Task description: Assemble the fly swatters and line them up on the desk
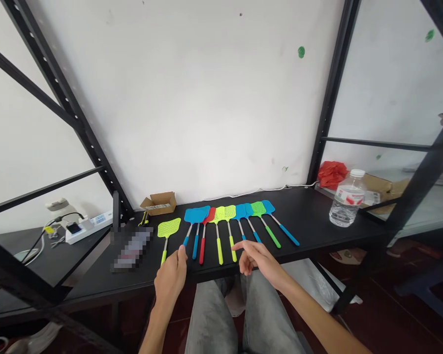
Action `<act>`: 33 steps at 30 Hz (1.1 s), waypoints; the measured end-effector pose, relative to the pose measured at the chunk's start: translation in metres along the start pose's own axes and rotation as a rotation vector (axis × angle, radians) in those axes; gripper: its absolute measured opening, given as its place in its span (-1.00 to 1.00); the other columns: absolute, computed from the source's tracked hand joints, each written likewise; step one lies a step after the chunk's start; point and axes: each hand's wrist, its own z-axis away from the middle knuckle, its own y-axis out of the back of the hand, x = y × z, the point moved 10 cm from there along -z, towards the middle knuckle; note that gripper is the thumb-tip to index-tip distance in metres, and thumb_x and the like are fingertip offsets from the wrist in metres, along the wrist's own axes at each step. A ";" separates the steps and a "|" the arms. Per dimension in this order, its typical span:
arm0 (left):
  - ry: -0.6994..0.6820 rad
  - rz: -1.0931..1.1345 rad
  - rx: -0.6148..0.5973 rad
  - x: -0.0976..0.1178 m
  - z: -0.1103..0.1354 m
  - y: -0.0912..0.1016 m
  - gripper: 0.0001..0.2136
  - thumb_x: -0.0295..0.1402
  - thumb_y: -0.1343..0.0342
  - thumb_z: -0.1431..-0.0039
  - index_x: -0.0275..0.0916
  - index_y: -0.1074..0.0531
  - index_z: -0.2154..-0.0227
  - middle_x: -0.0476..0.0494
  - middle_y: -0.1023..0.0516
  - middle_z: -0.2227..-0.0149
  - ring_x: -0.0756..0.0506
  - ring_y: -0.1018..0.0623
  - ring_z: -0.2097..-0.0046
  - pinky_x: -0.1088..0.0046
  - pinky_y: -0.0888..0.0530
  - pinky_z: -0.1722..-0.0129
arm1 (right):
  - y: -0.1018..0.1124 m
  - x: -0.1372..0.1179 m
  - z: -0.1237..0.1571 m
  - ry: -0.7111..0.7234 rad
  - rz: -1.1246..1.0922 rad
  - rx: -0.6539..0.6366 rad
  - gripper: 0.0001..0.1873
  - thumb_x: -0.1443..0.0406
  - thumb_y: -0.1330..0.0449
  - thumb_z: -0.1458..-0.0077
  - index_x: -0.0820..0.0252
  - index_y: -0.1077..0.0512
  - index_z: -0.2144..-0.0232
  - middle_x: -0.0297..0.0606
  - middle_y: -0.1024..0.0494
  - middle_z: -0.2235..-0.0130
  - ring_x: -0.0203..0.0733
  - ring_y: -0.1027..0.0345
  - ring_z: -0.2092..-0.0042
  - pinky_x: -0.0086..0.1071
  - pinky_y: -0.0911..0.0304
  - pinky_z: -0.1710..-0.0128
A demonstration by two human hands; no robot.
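Several plastic fly swatters lie side by side on the black desk [317,216], their mesh heads toward the wall and handles toward me. Colours include lime, blue, red and green. My left hand [171,280] is at the desk's front edge, its fingertips close to the handle end of the leftmost lime fly swatter [169,227]. It holds nothing. My right hand [256,258] reaches in from the right, fingers spread, with the index finger beside the handle of a yellow-handled fly swatter [219,244]. It holds nothing, and I cannot tell whether it touches that handle.
A small open cardboard box [158,203] stands by the wall. A blurred flat object [131,248] lies left of the swatters. A water bottle [347,199] and red plastic bag [332,174] sit right. A power strip [84,227] lies on a lower left surface. Black shelf uprights frame the desk.
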 end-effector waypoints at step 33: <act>-0.493 0.660 -0.256 0.081 0.048 0.009 -0.57 -0.24 0.21 -0.32 -0.19 -0.08 -0.22 -0.03 -0.40 0.34 0.00 -0.29 0.43 0.51 -0.27 0.41 | 0.002 0.013 -0.002 -0.051 -0.076 0.042 -0.45 -0.07 -0.09 -0.20 0.23 -0.42 -0.01 -0.32 -0.44 0.52 -0.30 -0.26 0.52 -0.40 -0.16 0.49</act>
